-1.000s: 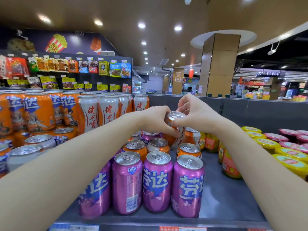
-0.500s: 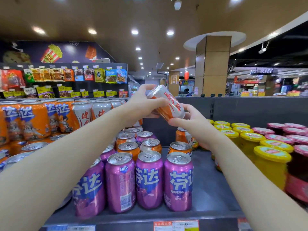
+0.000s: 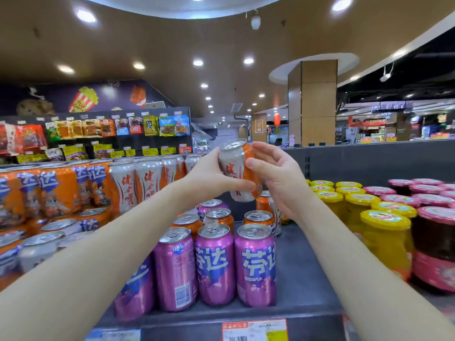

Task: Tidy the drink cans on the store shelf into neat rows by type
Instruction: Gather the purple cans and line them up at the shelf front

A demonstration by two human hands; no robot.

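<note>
A white-and-orange can (image 3: pixel 232 166) with red characters is held up in the air, tilted, above the shelf (image 3: pixel 298 279). My left hand (image 3: pixel 211 178) grips it from the left, thumb across its lower front. My right hand (image 3: pixel 278 178) touches its right side with loosely extended fingers and the palm showing. Below, three purple Fanta cans (image 3: pixel 214 264) stand along the shelf front, with orange cans (image 3: pixel 218 216) mixed in behind them. More white-and-orange cans (image 3: pixel 147 180) stand in a row to the left, beside orange Fanta cans (image 3: pixel 56 190).
Yellow-lidded jars (image 3: pixel 381 237) and pink-lidded jars (image 3: pixel 433 242) crowd the right of the shelf. A strip of bare shelf runs between the purple cans and the jars. Price tags (image 3: pixel 253 329) line the front edge. Snack packets (image 3: pixel 150 125) hang on a far wall.
The can came up off the shelf's back rows and has turned from steeply tilted toward upright. My right hand slid from under it to its right side and loosened.
</note>
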